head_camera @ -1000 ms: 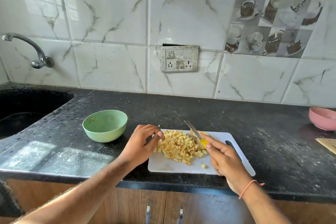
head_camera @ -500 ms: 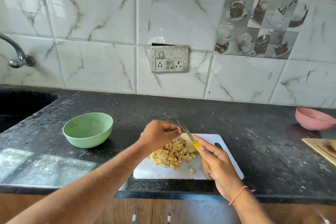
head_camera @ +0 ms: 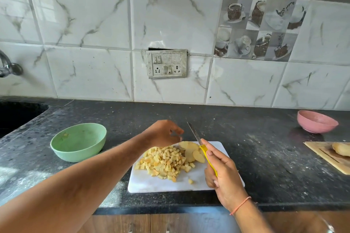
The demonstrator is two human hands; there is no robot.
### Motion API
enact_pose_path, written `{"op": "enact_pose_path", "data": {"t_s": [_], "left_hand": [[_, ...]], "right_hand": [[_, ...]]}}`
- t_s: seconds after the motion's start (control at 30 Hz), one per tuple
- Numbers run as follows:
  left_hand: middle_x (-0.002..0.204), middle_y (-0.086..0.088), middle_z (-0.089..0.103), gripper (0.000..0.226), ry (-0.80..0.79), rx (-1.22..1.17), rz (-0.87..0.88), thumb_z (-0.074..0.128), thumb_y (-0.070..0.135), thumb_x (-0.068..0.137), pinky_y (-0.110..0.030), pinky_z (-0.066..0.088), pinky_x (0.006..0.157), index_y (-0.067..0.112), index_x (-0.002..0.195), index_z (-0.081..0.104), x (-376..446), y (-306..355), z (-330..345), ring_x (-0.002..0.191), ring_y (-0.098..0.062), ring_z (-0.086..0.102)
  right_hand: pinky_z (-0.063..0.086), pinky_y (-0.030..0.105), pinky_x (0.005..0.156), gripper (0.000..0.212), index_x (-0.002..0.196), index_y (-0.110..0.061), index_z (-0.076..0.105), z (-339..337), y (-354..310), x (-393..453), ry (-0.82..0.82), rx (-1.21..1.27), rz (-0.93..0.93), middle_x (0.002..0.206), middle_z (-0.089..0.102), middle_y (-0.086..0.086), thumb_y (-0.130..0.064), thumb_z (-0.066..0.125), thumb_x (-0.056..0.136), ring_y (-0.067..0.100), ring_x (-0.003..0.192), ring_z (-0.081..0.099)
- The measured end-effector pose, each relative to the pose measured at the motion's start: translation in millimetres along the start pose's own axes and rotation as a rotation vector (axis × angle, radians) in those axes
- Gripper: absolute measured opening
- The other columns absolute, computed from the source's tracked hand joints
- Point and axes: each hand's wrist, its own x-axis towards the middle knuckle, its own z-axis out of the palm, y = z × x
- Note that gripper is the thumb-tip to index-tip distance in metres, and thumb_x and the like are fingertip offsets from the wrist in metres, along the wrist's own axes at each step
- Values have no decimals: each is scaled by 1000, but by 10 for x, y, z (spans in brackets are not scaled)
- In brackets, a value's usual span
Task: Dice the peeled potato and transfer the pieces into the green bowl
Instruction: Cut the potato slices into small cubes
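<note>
1. Gripping the yellow-handled kitchen knife [head_camera: 203, 150], the right hand [head_camera: 223, 174] sits at the lower right of centre, fingers curled round the handle, the steel blade pointing up and away toward the wall.
2. Hovering above the far edge of the white rectangular plastic cutting board [head_camera: 151, 185], the left hand [head_camera: 163, 133] is blurred; its fingers look loosely curled, and whether they hold anything cannot be told.
3. Heaped in the middle of the board is a pile of small yellow diced potato cubes [head_camera: 163, 162], with one stray cube near the front edge.
4. Just right of the pile lie a few uncut pale potato slices [head_camera: 190, 150], next to the knife handle.
5. Left of the board, on the black speckled stone countertop [head_camera: 265, 157], stands the round green plastic bowl [head_camera: 78, 142], apart from the board.
6. Far right: a pink bowl [head_camera: 317, 121] and a wooden board [head_camera: 329, 155].
</note>
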Motion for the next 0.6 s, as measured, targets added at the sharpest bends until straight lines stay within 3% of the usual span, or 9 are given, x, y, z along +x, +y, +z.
{"op": "enact_pose_path", "data": {"t_s": [0.1,0.23,0.47,0.6], "left_hand": [[147,8,60,56,-195,161,76,75,42,94,-24,39,98,35,148,60,101,151,85,133,-16,56],[143,4,61,64,-313,283,121,81,36,89,-27,39,93,35,149,58,218,275,163,129,-21,58],[141,5,60,67,-306,233,85,88,33,83,-30,46,100,26,143,59,297,302,138,126,-20,59],[123,9,67,59,-204,192,79,92,37,78,-34,54,94,25,129,65,298,288,124,111,-17,65]], "right_hand": [[9,32,51,35,132,-33,71,-12,-8,14,17,8,-6,55,18,2,-20,53,105,18,48,13],[9,34,51,35,131,-34,71,-29,10,13,35,-2,-23,56,19,3,-19,53,106,18,48,14],[12,31,50,34,131,-35,71,-40,8,16,48,21,-27,57,21,6,-20,55,105,17,49,17],[11,31,50,34,130,-36,71,-37,-19,4,48,22,-19,55,21,5,-21,54,105,17,49,16]]}}
